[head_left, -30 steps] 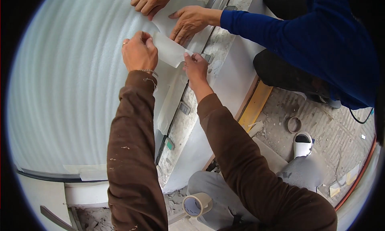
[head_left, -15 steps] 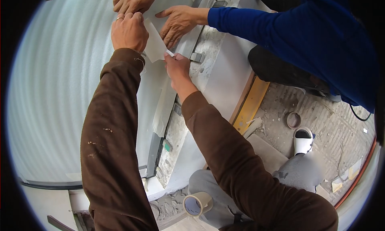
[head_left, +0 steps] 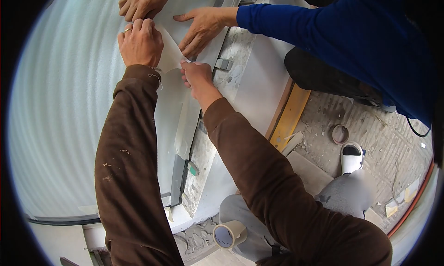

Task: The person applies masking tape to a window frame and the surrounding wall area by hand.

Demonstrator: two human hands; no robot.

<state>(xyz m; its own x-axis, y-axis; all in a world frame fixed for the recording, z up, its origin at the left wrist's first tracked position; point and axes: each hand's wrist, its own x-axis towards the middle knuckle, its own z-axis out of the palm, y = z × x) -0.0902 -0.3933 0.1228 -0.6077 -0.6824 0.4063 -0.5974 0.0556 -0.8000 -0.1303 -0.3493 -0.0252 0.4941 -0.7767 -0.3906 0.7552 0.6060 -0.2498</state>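
Note:
My left hand (head_left: 141, 43), a ring on one finger, is curled with its fingertips at the upper end of a wide, pale strip of tape (head_left: 169, 51). Lower down and to the right, my right hand (head_left: 198, 76) pinches the strip's near edge between thumb and fingers. The strip lies between my hands over a large panel wrapped in whitish foam sheet (head_left: 69, 118). A co-worker's hand (head_left: 143, 3) is closed just beyond my left hand. The co-worker's other hand (head_left: 203, 30) is spread flat beside the strip.
A co-worker in a blue sleeve (head_left: 296, 30) leans in from the right. Metal clips (head_left: 224, 64) line the panel's edge. A wide tape roll (head_left: 230, 234) stands by my grey trouser leg. A yellow bar (head_left: 290, 118) and a tape ring (head_left: 340, 134) lie on the dusty floor.
Both my hands have shifted slightly left, and the strip between them lies lower against the panel. The co-worker's hands have also moved a little left.

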